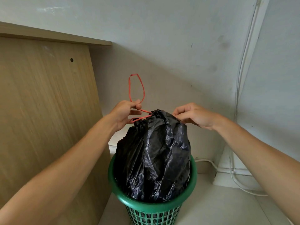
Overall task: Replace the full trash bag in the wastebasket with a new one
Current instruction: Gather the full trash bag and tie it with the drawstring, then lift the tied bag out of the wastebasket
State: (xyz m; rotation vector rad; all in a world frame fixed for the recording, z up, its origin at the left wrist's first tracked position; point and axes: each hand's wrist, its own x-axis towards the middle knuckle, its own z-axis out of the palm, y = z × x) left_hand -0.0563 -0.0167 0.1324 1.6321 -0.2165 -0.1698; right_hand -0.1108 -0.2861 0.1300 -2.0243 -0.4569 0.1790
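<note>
Corner: left hand (125, 113) pinches drawstring (146, 111) beside bag (154, 151).

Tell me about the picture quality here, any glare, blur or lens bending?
Head view: soft, even light with no harsh shadows; small shiny patches on the black trash bag; wide-angle bending bows the wooden panel and wall cables; left hand, right hand and red drawstring look sharp.

Both hands (125, 113) (193, 115) pinch the trash bag's (155, 153) drawstring (136, 88).
</note>
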